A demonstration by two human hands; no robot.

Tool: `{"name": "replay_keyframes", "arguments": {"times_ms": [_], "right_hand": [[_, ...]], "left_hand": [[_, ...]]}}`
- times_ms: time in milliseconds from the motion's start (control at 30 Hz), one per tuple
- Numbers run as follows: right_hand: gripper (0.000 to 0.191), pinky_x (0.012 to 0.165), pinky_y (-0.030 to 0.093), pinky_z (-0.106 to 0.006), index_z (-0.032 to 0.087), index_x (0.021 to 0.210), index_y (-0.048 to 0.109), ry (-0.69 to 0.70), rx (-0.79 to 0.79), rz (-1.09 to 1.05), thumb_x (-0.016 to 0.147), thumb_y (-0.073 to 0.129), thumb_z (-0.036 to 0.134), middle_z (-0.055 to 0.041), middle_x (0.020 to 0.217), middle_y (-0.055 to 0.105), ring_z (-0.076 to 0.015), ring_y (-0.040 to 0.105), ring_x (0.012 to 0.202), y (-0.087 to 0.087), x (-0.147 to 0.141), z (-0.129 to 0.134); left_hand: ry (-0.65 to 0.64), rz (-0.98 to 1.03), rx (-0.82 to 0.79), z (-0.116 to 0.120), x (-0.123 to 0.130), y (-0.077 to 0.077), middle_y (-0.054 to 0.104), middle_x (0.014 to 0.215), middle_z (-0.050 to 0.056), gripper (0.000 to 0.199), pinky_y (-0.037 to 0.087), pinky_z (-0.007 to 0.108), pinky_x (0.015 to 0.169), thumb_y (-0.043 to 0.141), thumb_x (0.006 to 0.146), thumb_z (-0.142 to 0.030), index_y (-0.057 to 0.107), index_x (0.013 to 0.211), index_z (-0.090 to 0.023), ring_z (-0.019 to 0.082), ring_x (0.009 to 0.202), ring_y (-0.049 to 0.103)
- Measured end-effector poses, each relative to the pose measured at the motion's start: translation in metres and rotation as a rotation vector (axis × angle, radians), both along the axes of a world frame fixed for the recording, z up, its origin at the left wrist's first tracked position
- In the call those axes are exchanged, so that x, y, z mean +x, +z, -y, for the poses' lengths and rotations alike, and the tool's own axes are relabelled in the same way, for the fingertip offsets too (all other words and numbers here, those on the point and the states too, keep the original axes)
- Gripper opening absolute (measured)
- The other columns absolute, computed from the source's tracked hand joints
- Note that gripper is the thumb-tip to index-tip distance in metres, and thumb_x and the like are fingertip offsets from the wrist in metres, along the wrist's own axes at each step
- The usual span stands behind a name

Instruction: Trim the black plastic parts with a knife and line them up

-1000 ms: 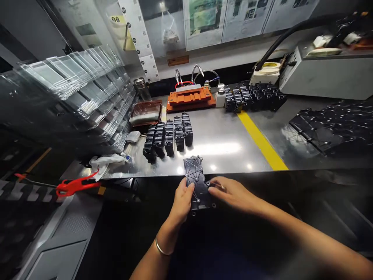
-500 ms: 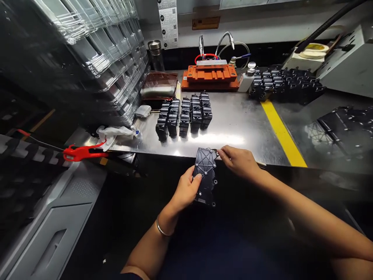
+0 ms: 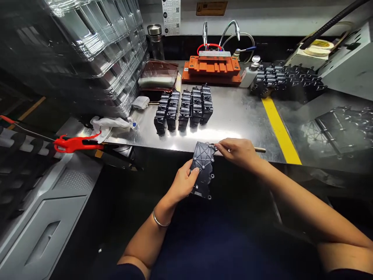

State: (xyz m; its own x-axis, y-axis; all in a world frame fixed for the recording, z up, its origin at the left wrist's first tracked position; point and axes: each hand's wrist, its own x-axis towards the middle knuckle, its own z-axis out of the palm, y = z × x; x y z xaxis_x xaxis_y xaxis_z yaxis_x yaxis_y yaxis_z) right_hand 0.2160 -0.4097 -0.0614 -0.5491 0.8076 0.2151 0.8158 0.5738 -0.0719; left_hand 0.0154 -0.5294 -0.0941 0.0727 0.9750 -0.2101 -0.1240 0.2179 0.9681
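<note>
My left hand [image 3: 186, 179] is closed around the lower left side of a black plastic housing [image 3: 204, 165], its thumb on the flat face. The face has star-shaped ribs and small round bosses along its scalloped right edge. My right hand [image 3: 237, 151] pinches a thin tool with a light wooden handle [image 3: 260, 149], whose end sticks out behind the hand. Its dark tip meets the housing's top right corner; the tip's shape is too small to make out. Just beyond, a group of similar black housings [image 3: 184, 111] stands on the metal bench.
An orange fixture [image 3: 211, 72] sits at the back beside a white bottle [image 3: 248, 77]. More black parts [image 3: 287, 79] lie past a yellow stripe [image 3: 281, 130]. Clear plastic trays [image 3: 107, 54] are stacked high at left, near a red air gun [image 3: 74, 144].
The whole view has shifted slightly. The wooden handle end now shows more behind my right hand. Both hands keep their holds, with the tool still at the housing's top right corner.
</note>
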Motion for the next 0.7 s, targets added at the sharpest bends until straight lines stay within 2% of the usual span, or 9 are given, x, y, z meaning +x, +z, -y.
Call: {"name": "replay_keyframes", "arguments": {"times_ms": [167, 467, 600, 700], "right_hand": [[0.048, 0.053, 0.023, -0.025, 0.017, 0.066, 0.066, -0.076, 0.029, -0.023, 0.095, 0.040, 0.044, -0.0035, 0.066, 0.068, -0.0116, 0.054, 0.056, -0.004, 0.002, 0.006], [0.046, 0.052, 0.025, -0.024, 0.017, 0.067, 0.068, -0.045, 0.066, -0.127, 0.095, 0.043, 0.044, -0.0021, 0.064, 0.067, -0.0104, 0.056, 0.056, -0.013, 0.008, 0.015], [0.046, 0.052, 0.024, -0.025, 0.017, 0.066, 0.067, -0.083, 0.077, -0.101, 0.095, 0.043, 0.043, -0.0033, 0.065, 0.068, -0.0111, 0.056, 0.057, -0.011, 0.005, 0.012], [0.046, 0.053, 0.027, -0.024, 0.016, 0.065, 0.066, -0.022, 0.051, -0.146, 0.095, 0.044, 0.043, -0.0016, 0.061, 0.065, -0.0096, 0.054, 0.054, -0.008, 0.007, 0.018]], "left_hand": [[-0.011, 0.036, -0.025, 0.000, 0.001, 0.003, 0.065, 0.078, 0.003, 0.042, 0.050, 0.023, 0.070, 0.054, 0.089, -0.032, 0.057, 0.126, -0.012, 0.013, 0.070, 0.060], [-0.018, -0.008, -0.016, 0.001, -0.001, -0.001, 0.067, 0.084, 0.005, 0.044, 0.049, 0.022, 0.065, 0.054, 0.090, -0.035, 0.057, 0.127, -0.012, 0.013, 0.070, 0.060], [-0.027, -0.002, -0.034, 0.000, -0.001, -0.001, 0.065, 0.082, 0.005, 0.045, 0.046, 0.020, 0.059, 0.054, 0.090, -0.035, 0.056, 0.127, -0.010, 0.012, 0.066, 0.057], [-0.025, 0.006, -0.046, 0.000, 0.000, -0.001, 0.065, 0.081, 0.004, 0.044, 0.046, 0.020, 0.058, 0.054, 0.090, -0.035, 0.056, 0.126, -0.010, 0.011, 0.065, 0.056]]}}
